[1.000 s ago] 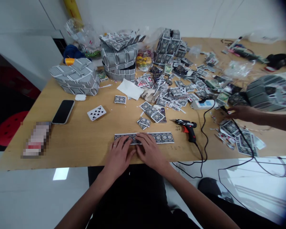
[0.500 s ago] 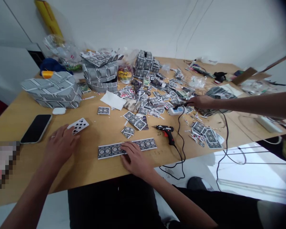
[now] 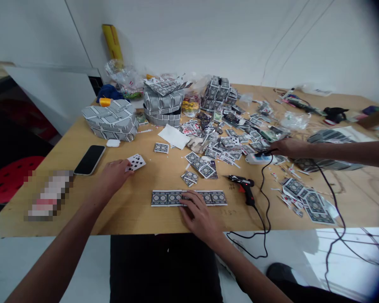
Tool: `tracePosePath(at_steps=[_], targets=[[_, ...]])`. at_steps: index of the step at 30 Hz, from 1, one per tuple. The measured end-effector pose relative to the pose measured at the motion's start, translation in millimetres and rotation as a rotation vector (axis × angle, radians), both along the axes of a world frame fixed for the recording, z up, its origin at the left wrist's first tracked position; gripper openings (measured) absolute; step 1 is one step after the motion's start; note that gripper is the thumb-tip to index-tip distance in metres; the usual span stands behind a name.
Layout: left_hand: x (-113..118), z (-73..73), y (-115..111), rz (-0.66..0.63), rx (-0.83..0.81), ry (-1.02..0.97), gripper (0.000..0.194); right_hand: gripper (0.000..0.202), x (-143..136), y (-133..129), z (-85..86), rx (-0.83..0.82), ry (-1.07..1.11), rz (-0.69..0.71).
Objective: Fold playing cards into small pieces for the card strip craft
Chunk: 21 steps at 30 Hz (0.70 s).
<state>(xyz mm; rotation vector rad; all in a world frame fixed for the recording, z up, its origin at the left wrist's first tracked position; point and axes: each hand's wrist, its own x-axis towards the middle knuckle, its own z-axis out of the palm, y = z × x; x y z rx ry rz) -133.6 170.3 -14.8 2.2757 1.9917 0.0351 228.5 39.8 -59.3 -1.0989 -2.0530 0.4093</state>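
My left hand [image 3: 116, 176] has its fingers closed on the near-left edge of a playing card [image 3: 137, 162], a spade card lying face up just above or on the table. My right hand [image 3: 198, 210] lies with fingers stretched across a long strip of playing cards [image 3: 164, 198], backs up, close to the table's front edge. The strip's middle is hidden under those fingers. Beyond it are a few loose cards [image 3: 192, 159] and a single card [image 3: 161, 147]. To the right of the strip rests a black hot glue gun [image 3: 245, 185] with a red trigger.
Another person's hand [image 3: 287, 148] reaches in from the right to a plug at the white power strip [image 3: 259, 159]. Cords hang over the front edge. Woven card baskets [image 3: 112, 122] and scattered cards [image 3: 233, 141] fill the back. A phone [image 3: 90, 160] lies at left.
The view has swung left, so everything appears farther right. My left hand still holds the card, and my right hand stays on the strip. The other person's hand remains by the power strip.
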Motion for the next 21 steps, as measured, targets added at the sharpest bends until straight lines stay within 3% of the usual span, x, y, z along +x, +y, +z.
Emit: tracePosePath(at_steps=[6, 15, 21], targets=[[-3, -0.2, 6, 0.032, -0.011, -0.01, 0.048, 0.03, 5, -6, 8.6, 0.037, 0.06, -0.02], [-4, 1.8, 20, 0.069, -0.07, -0.022, 0.067, 0.03, 21, -8, 35.9, 0.085, 0.073, -0.085], [-5, 4.1, 19, 0.105, -0.023, -0.036, 0.063, 0.024, 33, -9, 54.8, 0.071, 0.1, -0.162]])
